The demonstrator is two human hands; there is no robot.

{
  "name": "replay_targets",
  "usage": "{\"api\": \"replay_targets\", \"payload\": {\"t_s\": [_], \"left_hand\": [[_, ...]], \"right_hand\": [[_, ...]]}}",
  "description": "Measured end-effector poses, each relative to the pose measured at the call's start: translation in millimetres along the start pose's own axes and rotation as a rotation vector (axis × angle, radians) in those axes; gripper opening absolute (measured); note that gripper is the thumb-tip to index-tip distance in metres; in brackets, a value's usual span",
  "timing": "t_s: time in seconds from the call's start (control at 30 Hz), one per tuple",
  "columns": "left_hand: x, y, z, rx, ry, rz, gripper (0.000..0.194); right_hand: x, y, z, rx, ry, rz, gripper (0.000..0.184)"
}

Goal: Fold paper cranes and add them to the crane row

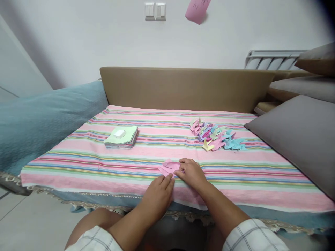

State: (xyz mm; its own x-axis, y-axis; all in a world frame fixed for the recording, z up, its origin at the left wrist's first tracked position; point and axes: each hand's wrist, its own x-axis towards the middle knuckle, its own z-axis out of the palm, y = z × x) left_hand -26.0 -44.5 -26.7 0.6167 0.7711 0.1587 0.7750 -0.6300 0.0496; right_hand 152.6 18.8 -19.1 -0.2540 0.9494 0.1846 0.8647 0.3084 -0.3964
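Observation:
A partly folded sheet of pink paper (167, 168) lies on the striped cloth in front of me, with creases showing. My right hand (191, 173) is closed on its right side, thumb below and curled fingers above. At its lower edge my left hand (160, 194) pinches or presses the paper, its fingers close together; the thumb is mostly hidden. Beyond my right hand lies a group of folded paper birds (214, 136) in pink, purple, yellow, green and blue. To the left stands a stack of coloured paper sheets (124, 143), a small white box (119, 134) on top.
The pink striped cloth (78, 157) covers a sofa seat with a brown backrest (183, 89). A blue-covered armrest (52, 115) bounds the left side. Grey cushions (293, 136) are piled at the right. Light switches (155, 12) and a pink note (197, 11) are on the wall.

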Motion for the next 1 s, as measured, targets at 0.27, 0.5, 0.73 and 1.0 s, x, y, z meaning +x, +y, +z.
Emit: {"api": "replay_targets", "payload": {"t_s": [0.27,0.5,0.73,1.0], "left_hand": [[3,-1,-3.7,0.086,-0.131,-0.01,0.054],[6,0,-7.1,0.055,-0.085,-0.024,0.048],[8,0,-5.3,0.057,-0.066,-0.055,0.05],[9,-2,-13.5,0.068,-0.101,-0.12,0.045]], "right_hand": [[-1,-1,-1,-0.009,0.011,-0.002,0.019],[0,-1,0,-0.02,0.007,-0.001,0.019],[0,0,1,-0.023,-0.004,0.004,0.02],[1,0,-1,-0.025,-0.006,0.002,0.019]]}}
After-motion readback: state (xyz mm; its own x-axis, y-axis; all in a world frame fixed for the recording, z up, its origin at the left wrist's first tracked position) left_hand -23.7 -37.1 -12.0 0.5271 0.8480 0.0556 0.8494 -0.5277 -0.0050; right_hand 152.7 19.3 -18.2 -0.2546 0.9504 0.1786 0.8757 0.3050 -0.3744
